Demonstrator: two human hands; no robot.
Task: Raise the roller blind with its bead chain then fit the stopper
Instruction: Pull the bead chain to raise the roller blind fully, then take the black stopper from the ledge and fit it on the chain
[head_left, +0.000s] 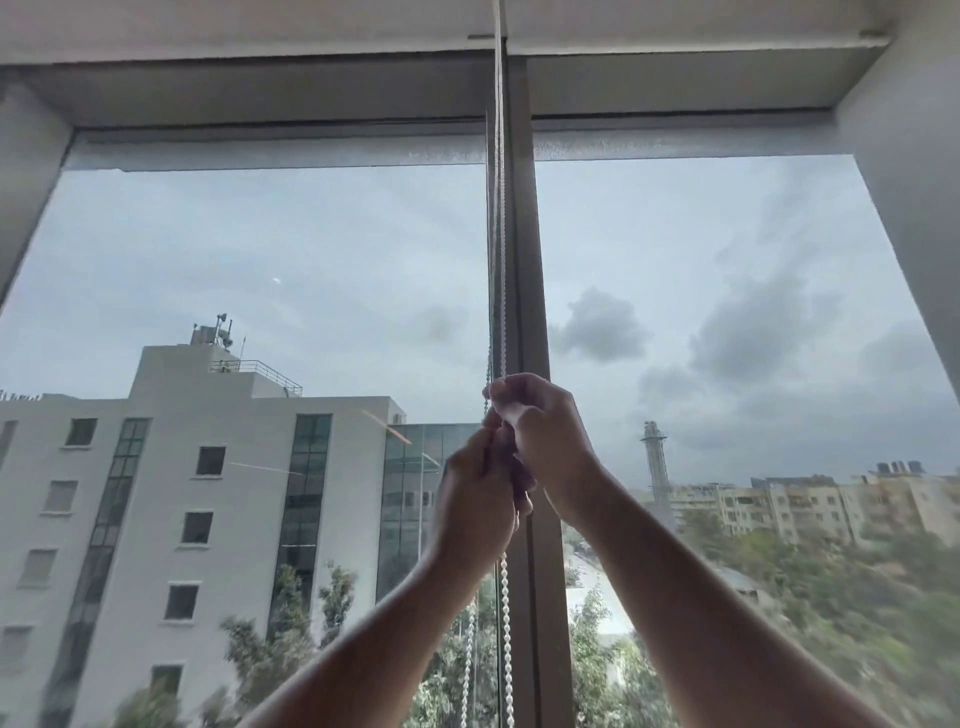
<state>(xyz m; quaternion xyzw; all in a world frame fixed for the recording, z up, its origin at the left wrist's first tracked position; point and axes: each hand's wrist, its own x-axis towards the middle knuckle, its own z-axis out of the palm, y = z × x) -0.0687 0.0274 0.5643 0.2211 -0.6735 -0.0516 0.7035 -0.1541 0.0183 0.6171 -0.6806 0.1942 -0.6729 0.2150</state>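
Both hands are up in front of the window, right at the centre post (524, 270). The bead chain (500, 234) hangs down from the top of the frame along that post, runs through the hands, and comes out below as two white strands that carry on to the bottom edge of the view.

The right hand (540, 431) is the higher one, fingers (501, 391) curled together and pinched on the chain. The left hand (475, 499) sits just under it, touching it, with its fingers closed around the chain too, thumb side pointing up. Both forearms come in from the bottom edge, left from the lower left, right from the lower right.

The blind (270, 151) is nearly all the way up. Its bottom edge shows as a pale band just under the top of the window opening, on both sides of the post, so almost all the glass is uncovered. Outside there's a white building (208, 493) on the left, trees along the bottom, and grey cloudy sky.

Can't make out a stopper anywhere. If there's one in the hands it's hidden by the fingers.
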